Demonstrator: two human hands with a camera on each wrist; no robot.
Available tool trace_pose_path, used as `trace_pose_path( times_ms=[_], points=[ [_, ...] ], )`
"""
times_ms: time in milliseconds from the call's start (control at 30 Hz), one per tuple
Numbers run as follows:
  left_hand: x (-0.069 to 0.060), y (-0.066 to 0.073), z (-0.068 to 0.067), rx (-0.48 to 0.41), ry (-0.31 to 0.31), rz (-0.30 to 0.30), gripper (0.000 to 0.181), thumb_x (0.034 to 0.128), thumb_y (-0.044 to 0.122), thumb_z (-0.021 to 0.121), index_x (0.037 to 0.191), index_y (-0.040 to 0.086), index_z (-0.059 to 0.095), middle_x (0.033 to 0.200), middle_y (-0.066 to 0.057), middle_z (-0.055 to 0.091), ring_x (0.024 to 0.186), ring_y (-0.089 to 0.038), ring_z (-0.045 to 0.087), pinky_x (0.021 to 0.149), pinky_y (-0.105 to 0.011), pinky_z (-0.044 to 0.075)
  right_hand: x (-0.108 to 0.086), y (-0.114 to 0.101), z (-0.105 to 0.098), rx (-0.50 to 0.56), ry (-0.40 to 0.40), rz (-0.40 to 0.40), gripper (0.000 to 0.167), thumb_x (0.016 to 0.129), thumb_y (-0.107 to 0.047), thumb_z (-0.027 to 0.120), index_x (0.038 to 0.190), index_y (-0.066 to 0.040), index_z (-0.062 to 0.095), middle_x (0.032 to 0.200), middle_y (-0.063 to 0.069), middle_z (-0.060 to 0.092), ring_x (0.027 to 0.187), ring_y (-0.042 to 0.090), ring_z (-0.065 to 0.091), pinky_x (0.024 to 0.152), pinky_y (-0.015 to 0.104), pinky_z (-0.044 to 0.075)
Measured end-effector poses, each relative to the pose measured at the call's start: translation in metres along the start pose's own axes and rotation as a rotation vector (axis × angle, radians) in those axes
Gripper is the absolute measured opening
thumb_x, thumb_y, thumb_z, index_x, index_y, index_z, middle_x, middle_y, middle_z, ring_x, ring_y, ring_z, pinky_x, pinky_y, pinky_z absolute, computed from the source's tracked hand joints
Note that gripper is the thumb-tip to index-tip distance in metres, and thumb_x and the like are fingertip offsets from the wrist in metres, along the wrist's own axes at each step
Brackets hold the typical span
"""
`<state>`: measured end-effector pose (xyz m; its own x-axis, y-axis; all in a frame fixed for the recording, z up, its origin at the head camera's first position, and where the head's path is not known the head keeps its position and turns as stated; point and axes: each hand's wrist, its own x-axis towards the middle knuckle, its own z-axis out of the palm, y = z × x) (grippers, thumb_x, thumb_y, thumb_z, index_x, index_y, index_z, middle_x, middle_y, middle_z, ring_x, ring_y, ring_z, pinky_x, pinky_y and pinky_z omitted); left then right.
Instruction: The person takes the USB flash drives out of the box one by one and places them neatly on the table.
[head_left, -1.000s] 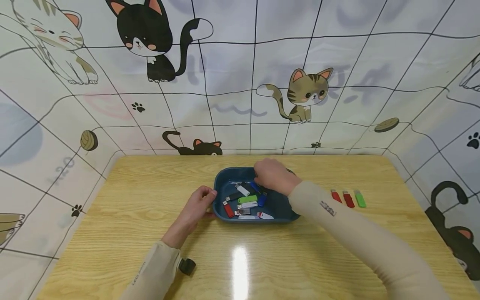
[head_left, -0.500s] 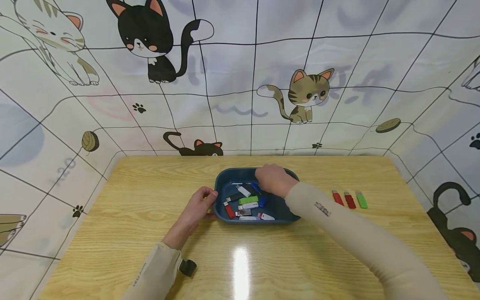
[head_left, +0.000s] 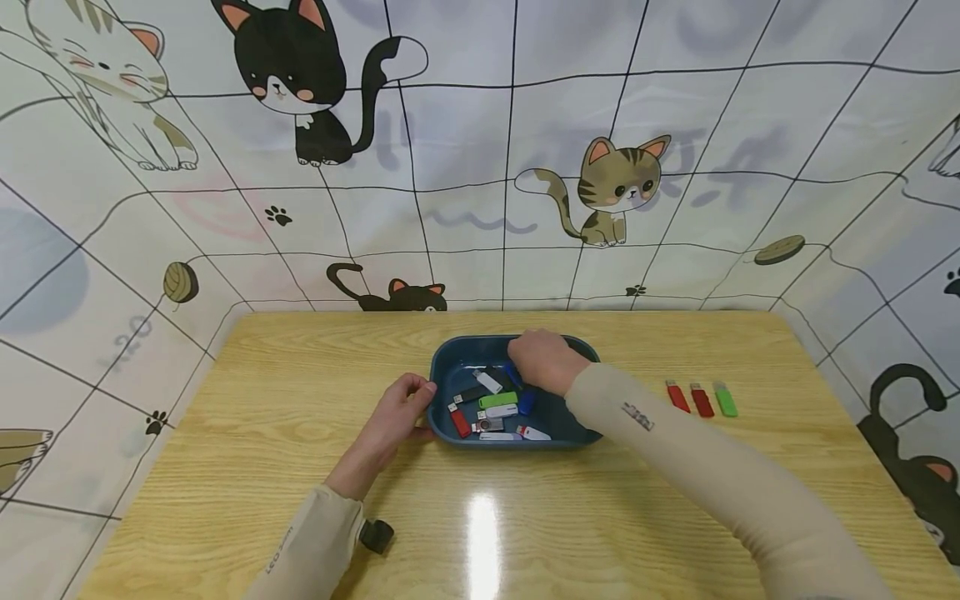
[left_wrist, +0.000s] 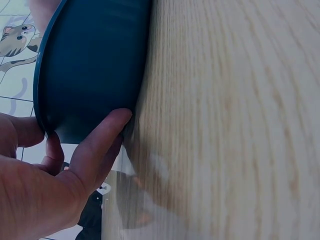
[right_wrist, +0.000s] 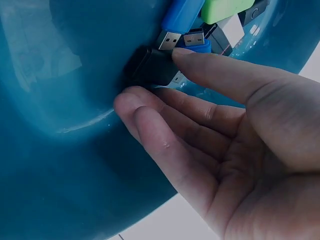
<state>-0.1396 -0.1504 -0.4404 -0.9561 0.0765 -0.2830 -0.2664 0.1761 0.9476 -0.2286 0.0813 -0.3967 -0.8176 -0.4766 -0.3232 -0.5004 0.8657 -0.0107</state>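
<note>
A dark blue plastic tray point(head_left: 564, 423) holds a loose pile of USB flash drives, among them a green one point(head_left: 497, 401), a red one point(head_left: 458, 421) and a blue one point(head_left: 528, 403). My left hand point(head_left: 397, 408) grips the tray's left end, with fingers at the rim and lower on the outer wall point(left_wrist: 95, 65). Inside the tray, toward its back, is my right hand point(head_left: 547, 360). In the right wrist view its thumb and fingertips pinch a black flash drive point(right_wrist: 150, 66), beside a blue drive point(right_wrist: 182, 15). The head view hides that drive behind the hand.
Right of the tray, two red flash drives point(head_left: 678, 397) and a green flash drive point(head_left: 726, 400) lie in a row on the wooden table point(head_left: 300, 358). A cat-print cloth point(head_left: 465, 150) stands behind the table and along both sides.
The right forearm has shifted slightly to the left, while the right hand stays over the back of the tray. The left hand keeps its hold on the tray's end.
</note>
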Motion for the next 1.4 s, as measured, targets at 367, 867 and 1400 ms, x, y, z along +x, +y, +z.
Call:
trace_pose_path(
  times_ms=[367, 867, 1400],
  points=[
    [0.0, 0.0, 0.0, -0.005, -0.002, 0.005, 0.025, 0.1111, 0.018, 0.05, 0.119, -0.005, 0.053, 0.116, -0.018, 0.049, 0.088, -0.026, 0.06, 0.072, -0.041, 0.064, 0.0, -0.001, -0.002, 0.003, -0.035, -0.028, 0.008, 0.097, -0.007, 0.07, 0.101, -0.003, 0.076, 0.074, 0.005, 0.064, 0.065, 0.019, 0.054, 0.061, 0.029, 0.05],
    [0.002, -0.002, 0.0, -0.001, -0.001, 0.006, 0.026, 0.111, 0.018, 0.049, 0.12, -0.006, 0.053, 0.118, -0.021, 0.049, 0.088, -0.025, 0.062, 0.071, -0.037, 0.064, -0.014, 0.014, -0.016, 0.101, -0.023, -0.008, 0.01, 0.092, -0.008, 0.073, 0.088, -0.005, 0.065, 0.077, 0.004, 0.057, 0.069, 0.02, 0.05, 0.065, 0.032, 0.044],
    [0.002, -0.004, 0.0, 0.007, 0.001, 0.0, 0.025, 0.1111, 0.018, 0.049, 0.12, -0.005, 0.053, 0.116, -0.019, 0.049, 0.084, -0.023, 0.061, 0.072, -0.04, 0.064, -0.05, 0.048, -0.033, 0.353, 0.064, -0.019, 0.034, 0.095, -0.013, 0.068, 0.062, -0.012, 0.06, 0.056, -0.005, 0.038, 0.05, 0.011, 0.035, 0.055, 0.027, 0.031]
  ],
)
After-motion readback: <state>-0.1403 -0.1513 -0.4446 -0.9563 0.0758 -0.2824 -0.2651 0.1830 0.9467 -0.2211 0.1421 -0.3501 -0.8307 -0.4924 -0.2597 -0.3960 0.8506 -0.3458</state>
